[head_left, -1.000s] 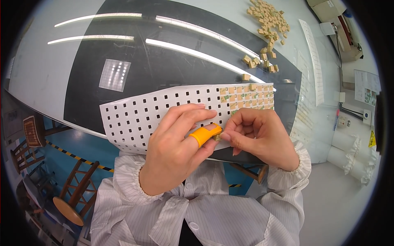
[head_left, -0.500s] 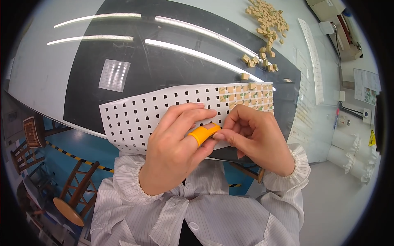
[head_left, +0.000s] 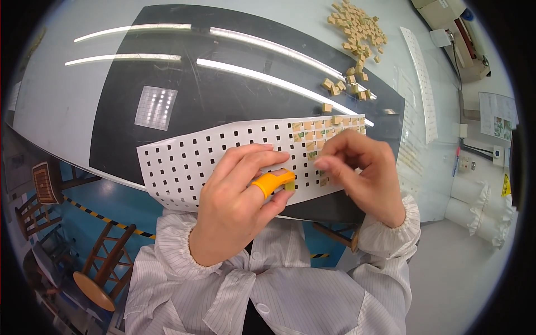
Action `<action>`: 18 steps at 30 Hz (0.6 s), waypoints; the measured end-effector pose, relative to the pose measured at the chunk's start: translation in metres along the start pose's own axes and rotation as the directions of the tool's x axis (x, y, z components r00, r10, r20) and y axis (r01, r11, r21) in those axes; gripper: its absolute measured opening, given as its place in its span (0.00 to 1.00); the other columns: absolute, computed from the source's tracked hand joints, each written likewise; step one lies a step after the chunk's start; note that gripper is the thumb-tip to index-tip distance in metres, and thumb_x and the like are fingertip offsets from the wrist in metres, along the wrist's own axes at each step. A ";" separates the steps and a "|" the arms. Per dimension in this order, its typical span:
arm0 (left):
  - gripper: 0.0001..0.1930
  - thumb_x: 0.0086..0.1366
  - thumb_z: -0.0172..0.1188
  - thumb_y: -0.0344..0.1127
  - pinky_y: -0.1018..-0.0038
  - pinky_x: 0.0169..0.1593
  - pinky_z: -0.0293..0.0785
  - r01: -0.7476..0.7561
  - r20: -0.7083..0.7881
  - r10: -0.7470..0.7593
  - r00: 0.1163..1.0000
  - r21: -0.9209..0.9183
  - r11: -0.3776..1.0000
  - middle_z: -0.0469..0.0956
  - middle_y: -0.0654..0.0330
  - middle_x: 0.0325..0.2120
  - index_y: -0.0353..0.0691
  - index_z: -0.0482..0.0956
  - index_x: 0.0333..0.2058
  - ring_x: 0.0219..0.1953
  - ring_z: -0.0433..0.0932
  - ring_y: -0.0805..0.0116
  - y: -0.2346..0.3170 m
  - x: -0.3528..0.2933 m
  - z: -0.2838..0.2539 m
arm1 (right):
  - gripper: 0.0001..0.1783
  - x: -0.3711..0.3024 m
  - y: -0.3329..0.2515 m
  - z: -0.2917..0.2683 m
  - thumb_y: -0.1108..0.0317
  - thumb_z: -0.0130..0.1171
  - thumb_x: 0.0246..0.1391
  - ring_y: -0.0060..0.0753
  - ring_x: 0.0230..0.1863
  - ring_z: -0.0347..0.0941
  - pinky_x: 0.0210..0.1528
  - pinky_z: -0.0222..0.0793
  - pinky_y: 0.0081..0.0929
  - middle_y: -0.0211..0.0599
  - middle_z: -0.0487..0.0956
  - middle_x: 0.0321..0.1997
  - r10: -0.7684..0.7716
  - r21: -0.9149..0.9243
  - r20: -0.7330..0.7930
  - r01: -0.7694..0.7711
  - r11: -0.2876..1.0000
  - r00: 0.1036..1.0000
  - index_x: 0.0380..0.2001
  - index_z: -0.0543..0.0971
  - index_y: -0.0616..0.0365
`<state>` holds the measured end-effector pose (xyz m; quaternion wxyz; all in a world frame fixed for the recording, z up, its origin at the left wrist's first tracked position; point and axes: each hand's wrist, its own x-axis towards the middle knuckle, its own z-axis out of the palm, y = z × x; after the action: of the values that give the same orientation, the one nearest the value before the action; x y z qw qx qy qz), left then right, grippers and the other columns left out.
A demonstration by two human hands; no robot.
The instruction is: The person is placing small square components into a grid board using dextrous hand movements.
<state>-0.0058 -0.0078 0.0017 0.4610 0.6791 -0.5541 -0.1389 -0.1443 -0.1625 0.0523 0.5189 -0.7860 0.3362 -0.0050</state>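
My left hand (head_left: 231, 195) pinches a small yellow-green block (head_left: 290, 186) between thumb and index finger. An orange finger guard (head_left: 267, 183) covers that index finger, and the other fingers rest over a white sheet (head_left: 187, 162) with rows of black square holes. Off to the right, my right hand (head_left: 368, 176) hovers above the sheet with thumb and fingertips close together; whatever they hold, if anything, is hidden. Small tan-and-green square pieces (head_left: 312, 135) fill rows of the sheet's right part, partly behind my right hand. One tan block (head_left: 336, 120) stands up near the far edge there.
Beyond the sheet, several loose tan blocks (head_left: 334, 86) trail toward a larger pile (head_left: 357, 28) at the far right. A black mat (head_left: 223, 89) lies under the sheet, with a translucent square (head_left: 156, 107) on it. Another perforated strip (head_left: 421, 84) lies farther right. Wooden stools (head_left: 106, 262) stand below left.
My right hand has moved right and slightly up, away from my left fingertips. The small block in my left pinch now shows. The view has shifted slightly.
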 end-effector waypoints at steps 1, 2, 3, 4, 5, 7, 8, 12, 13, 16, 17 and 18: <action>0.12 0.42 0.70 0.24 0.68 0.45 0.77 -0.003 0.005 0.003 1.000 0.007 1.000 0.79 0.58 0.41 0.31 0.81 0.29 0.47 0.76 0.57 0.001 0.000 0.000 | 0.07 0.000 0.003 -0.001 0.73 0.66 0.53 0.09 0.23 0.66 0.25 0.59 0.10 0.22 0.75 0.23 -0.082 -0.036 -0.181 0.077 0.996 0.980 0.33 0.78 0.63; 0.12 0.42 0.70 0.24 0.68 0.45 0.77 -0.005 0.006 0.005 1.000 0.006 1.000 0.79 0.58 0.41 0.31 0.81 0.29 0.47 0.76 0.57 0.001 0.000 -0.001 | 0.07 0.002 0.005 -0.002 0.73 0.66 0.53 0.09 0.23 0.66 0.25 0.59 0.10 0.22 0.75 0.23 -0.082 -0.037 -0.183 0.076 0.996 0.980 0.33 0.78 0.63; 0.12 0.42 0.70 0.24 0.68 0.45 0.77 -0.002 0.001 0.002 1.000 0.010 1.000 0.79 0.58 0.41 0.31 0.81 0.29 0.47 0.76 0.57 0.001 0.000 -0.001 | 0.07 0.004 0.008 -0.003 0.75 0.66 0.53 0.09 0.24 0.66 0.25 0.60 0.11 0.23 0.75 0.24 -0.114 -0.128 -0.328 0.075 0.989 0.938 0.34 0.78 0.63; 0.12 0.42 0.71 0.24 0.68 0.45 0.77 0.001 -0.004 -0.001 1.000 0.015 1.000 0.79 0.59 0.41 0.31 0.81 0.28 0.47 0.76 0.57 0.001 0.000 -0.001 | 0.07 0.005 0.009 -0.003 0.77 0.65 0.53 0.09 0.24 0.67 0.25 0.60 0.11 0.24 0.75 0.25 -0.156 -0.216 -0.462 0.060 0.975 0.873 0.36 0.79 0.63; 0.12 0.42 0.71 0.24 0.68 0.45 0.77 0.001 -0.004 -0.001 1.000 0.016 1.000 0.79 0.59 0.41 0.31 0.81 0.28 0.47 0.76 0.57 0.001 0.000 0.000 | 0.07 0.004 0.009 -0.002 0.77 0.65 0.53 0.09 0.24 0.67 0.25 0.60 0.11 0.24 0.75 0.25 -0.156 -0.215 -0.462 0.061 0.975 0.873 0.36 0.79 0.63; 0.12 0.42 0.71 0.24 0.67 0.46 0.77 0.003 -0.005 -0.003 1.000 0.014 1.000 0.79 0.59 0.42 0.31 0.81 0.29 0.47 0.76 0.57 0.000 0.000 0.000 | 0.08 0.001 0.010 0.003 0.76 0.67 0.50 0.14 0.19 0.65 0.22 0.63 0.16 0.30 0.74 0.27 -0.271 -0.318 -0.378 0.151 0.936 0.885 0.34 0.80 0.62; 0.12 0.42 0.71 0.24 0.67 0.46 0.77 0.003 -0.005 -0.003 1.000 0.016 1.000 0.79 0.59 0.42 0.31 0.81 0.29 0.47 0.76 0.57 0.000 0.001 0.000 | 0.08 -0.002 0.015 0.003 0.77 0.67 0.49 0.16 0.21 0.68 0.23 0.64 0.16 0.31 0.74 0.30 -0.307 -0.342 -0.281 0.204 0.917 0.909 0.34 0.81 0.61; 0.12 0.42 0.71 0.25 0.67 0.46 0.77 0.008 0.001 -0.008 1.000 0.016 1.000 0.79 0.59 0.42 0.31 0.81 0.29 0.47 0.76 0.57 0.000 0.001 0.000 | 0.08 -0.008 0.012 0.019 0.78 0.68 0.48 0.21 0.22 0.71 0.24 0.68 0.19 0.32 0.75 0.29 -0.318 -0.339 -0.229 0.230 0.912 0.920 0.34 0.81 0.61; 0.12 0.42 0.71 0.25 0.67 0.47 0.76 0.011 -0.002 -0.011 1.000 0.015 1.000 0.79 0.59 0.42 0.31 0.81 0.29 0.47 0.76 0.57 0.000 0.001 0.000 | 0.08 -0.010 0.012 0.020 0.77 0.68 0.48 0.22 0.22 0.71 0.25 0.68 0.20 0.32 0.75 0.29 -0.333 -0.365 -0.237 0.234 0.901 0.913 0.33 0.81 0.62; 0.13 0.42 0.71 0.25 0.67 0.47 0.76 0.010 0.001 -0.010 1.000 0.018 1.000 0.79 0.58 0.42 0.30 0.81 0.29 0.47 0.76 0.56 0.001 0.000 0.000 | 0.07 -0.010 0.012 0.022 0.77 0.68 0.48 0.23 0.22 0.71 0.24 0.69 0.20 0.32 0.75 0.28 -0.311 -0.367 -0.265 0.203 0.908 0.912 0.32 0.81 0.62; 0.13 0.42 0.71 0.25 0.67 0.47 0.76 0.010 0.001 -0.010 1.000 0.018 1.000 0.79 0.58 0.42 0.30 0.81 0.29 0.47 0.76 0.56 0.001 0.001 0.000 | 0.07 -0.009 0.012 0.022 0.77 0.68 0.48 0.23 0.21 0.71 0.24 0.68 0.20 0.32 0.75 0.27 -0.274 -0.342 -0.285 0.169 0.924 0.918 0.31 0.80 0.62; 0.13 0.42 0.71 0.25 0.66 0.47 0.76 0.007 0.000 -0.007 1.000 0.015 1.000 0.79 0.58 0.42 0.30 0.81 0.29 0.47 0.76 0.56 0.001 0.001 0.000 | 0.07 -0.009 0.011 0.022 0.77 0.68 0.48 0.23 0.21 0.71 0.24 0.68 0.20 0.32 0.75 0.27 -0.274 -0.343 -0.284 0.169 0.924 0.919 0.31 0.80 0.62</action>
<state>-0.0059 -0.0084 0.0023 0.4553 0.6845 -0.5528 -0.1361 -0.1494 -0.1428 0.0363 0.3214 -0.8793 0.3218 -0.1416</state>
